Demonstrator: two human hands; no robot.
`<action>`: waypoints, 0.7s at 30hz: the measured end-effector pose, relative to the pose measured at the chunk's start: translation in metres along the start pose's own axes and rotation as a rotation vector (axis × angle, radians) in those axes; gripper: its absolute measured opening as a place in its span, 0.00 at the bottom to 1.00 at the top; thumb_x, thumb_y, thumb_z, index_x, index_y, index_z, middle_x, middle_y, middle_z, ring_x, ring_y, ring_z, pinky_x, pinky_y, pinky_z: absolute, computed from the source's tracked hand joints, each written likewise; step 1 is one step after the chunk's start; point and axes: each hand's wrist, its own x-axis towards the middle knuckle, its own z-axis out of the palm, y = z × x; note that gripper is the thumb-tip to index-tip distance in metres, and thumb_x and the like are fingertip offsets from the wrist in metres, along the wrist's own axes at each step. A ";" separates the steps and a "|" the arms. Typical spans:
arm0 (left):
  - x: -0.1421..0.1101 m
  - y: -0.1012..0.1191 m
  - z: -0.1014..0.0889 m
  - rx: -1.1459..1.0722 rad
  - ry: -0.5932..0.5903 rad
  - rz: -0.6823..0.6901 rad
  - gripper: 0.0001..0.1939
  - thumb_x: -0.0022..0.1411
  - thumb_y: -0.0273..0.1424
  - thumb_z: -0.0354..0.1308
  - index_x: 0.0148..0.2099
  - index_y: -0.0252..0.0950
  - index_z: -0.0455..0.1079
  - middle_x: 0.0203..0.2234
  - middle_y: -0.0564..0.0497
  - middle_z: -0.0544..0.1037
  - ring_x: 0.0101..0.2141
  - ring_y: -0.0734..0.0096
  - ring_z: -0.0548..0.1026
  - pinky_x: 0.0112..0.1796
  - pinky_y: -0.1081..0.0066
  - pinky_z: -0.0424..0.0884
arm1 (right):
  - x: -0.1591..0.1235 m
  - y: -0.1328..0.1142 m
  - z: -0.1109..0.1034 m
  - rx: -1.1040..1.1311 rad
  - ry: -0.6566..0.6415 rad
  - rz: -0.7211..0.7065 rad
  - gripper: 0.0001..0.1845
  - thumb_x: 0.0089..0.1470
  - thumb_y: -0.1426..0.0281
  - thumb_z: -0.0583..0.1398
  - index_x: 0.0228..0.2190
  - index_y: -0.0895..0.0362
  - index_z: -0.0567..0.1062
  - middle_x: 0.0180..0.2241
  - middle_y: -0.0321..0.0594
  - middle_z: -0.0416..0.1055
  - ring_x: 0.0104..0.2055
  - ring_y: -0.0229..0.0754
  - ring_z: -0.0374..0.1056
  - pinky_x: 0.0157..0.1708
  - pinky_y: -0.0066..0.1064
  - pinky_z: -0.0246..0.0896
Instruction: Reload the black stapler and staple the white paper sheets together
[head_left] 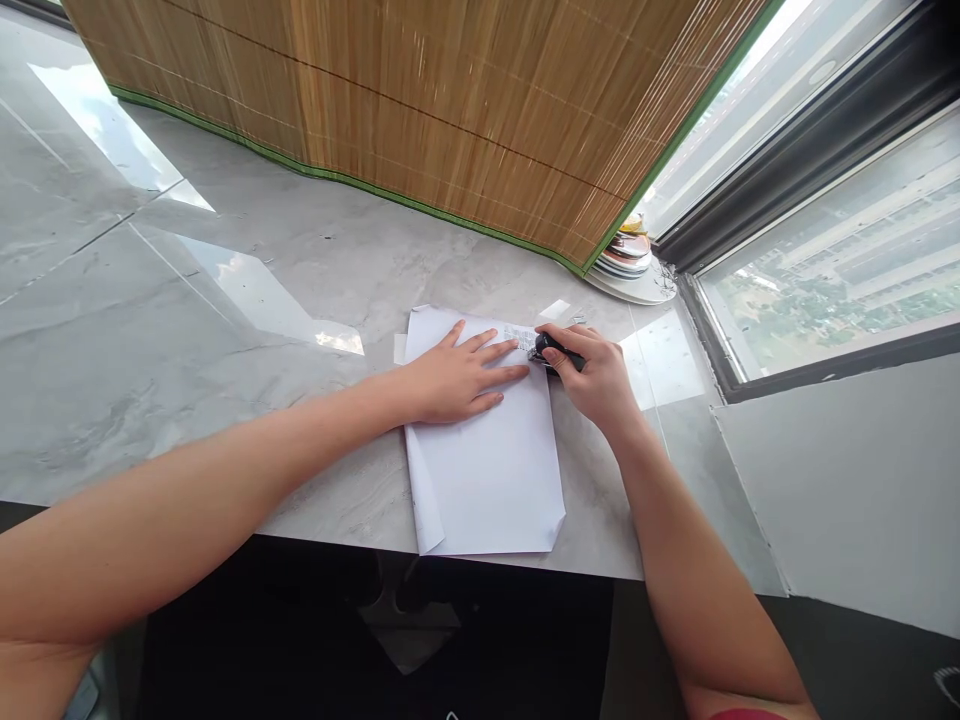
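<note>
White paper (487, 480) lies on the grey, marble-patterned counter (300, 250), its near edge close to the counter's front edge. Small block of print near the top; left edge and lower right corner curl up.

Left hand (461, 380) palm down on the upper half of the white paper, fingers fanned wide, pressed flat. Open; grips nothing.

Right hand (596, 372) at the white paper's upper right edge, closed round a black stapler (559, 354), thumb along its near side, fingers curled over the top. The stapler's metal front end points left and sits over the paper's edge, just beside the print. Whether its jaws are pressed together: cannot tell, too small.

Beyond the white paper, a bamboo blind (420, 100) with green edging hangs over the counter. Past the paper's upper right, a stack of plates (628, 262), partly behind the blind. Farther right of the paper, a dark-framed window (840, 240). Sky reflections on the counter, left of the paper.
</note>
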 end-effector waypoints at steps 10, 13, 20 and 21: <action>0.000 0.005 -0.006 0.063 -0.074 -0.013 0.30 0.81 0.44 0.47 0.81 0.55 0.59 0.82 0.51 0.49 0.80 0.43 0.50 0.75 0.35 0.39 | 0.000 -0.002 0.003 -0.058 -0.014 0.028 0.18 0.69 0.64 0.59 0.54 0.46 0.85 0.43 0.42 0.83 0.50 0.55 0.75 0.54 0.48 0.67; 0.000 0.002 -0.005 0.053 -0.068 -0.006 0.30 0.81 0.45 0.47 0.81 0.55 0.59 0.82 0.52 0.49 0.79 0.43 0.50 0.75 0.35 0.39 | -0.001 -0.005 0.004 -0.108 -0.022 0.043 0.18 0.69 0.66 0.59 0.53 0.46 0.85 0.43 0.42 0.82 0.51 0.55 0.75 0.56 0.49 0.64; -0.001 0.003 -0.007 0.059 -0.073 -0.008 0.30 0.81 0.45 0.47 0.80 0.55 0.60 0.82 0.51 0.51 0.79 0.43 0.51 0.75 0.36 0.39 | -0.001 -0.010 0.006 -0.250 -0.075 0.020 0.17 0.70 0.68 0.57 0.51 0.45 0.84 0.48 0.44 0.80 0.55 0.56 0.71 0.55 0.50 0.57; -0.001 0.002 -0.008 0.059 -0.078 -0.009 0.30 0.81 0.45 0.48 0.80 0.55 0.60 0.82 0.51 0.51 0.79 0.43 0.51 0.75 0.36 0.39 | -0.001 -0.010 0.006 -0.269 -0.086 0.015 0.17 0.70 0.68 0.57 0.50 0.45 0.84 0.48 0.44 0.79 0.55 0.56 0.71 0.54 0.50 0.56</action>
